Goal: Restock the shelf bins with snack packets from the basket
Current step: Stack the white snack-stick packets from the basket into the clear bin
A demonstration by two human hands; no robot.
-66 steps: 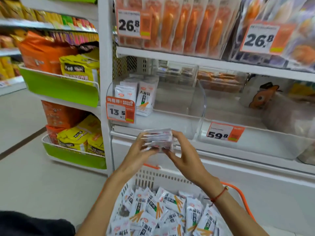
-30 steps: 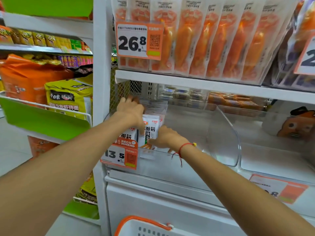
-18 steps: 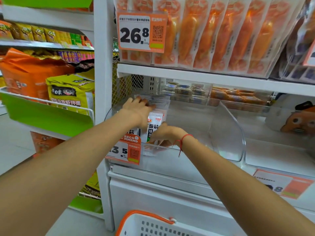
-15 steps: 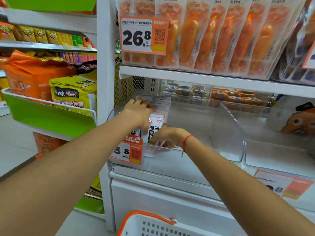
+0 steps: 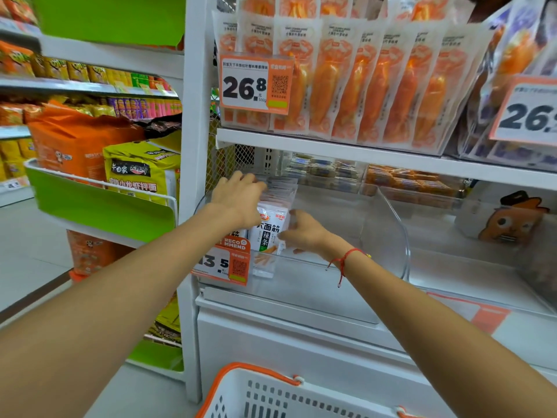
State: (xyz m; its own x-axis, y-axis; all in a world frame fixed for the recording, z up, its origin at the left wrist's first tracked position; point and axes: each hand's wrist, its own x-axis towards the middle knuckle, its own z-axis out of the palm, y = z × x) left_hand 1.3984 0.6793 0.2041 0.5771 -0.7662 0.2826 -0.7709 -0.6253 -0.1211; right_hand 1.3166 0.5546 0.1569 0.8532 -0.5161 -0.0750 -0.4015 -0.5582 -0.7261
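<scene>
Head: both hands (image 5: 241, 197) on glossy flat packets (image 5: 269, 233).

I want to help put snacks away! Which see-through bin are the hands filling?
Find the orange 26.8 price sign by the white post. The clear bin directly below holds white snack packets, with both hands reaching in. Unlike the neighbouring bin, its front carries an orange 13.5 tag.

White snack packets (image 5: 269, 233) with black lettering, a green strip and orange sticks printed low. Orange-and-white price tag (image 5: 224, 262), black digits. Clear bin (image 5: 388, 236). White basket (image 5: 271, 396), orange rim. Red string bracelet (image 5: 343, 260). Translucent white pouches (image 5: 376, 82) with orange contents above. Lime-green shelf fronts (image 5: 99, 203) holding orange and yellow bags (image 5: 144, 170).
</scene>
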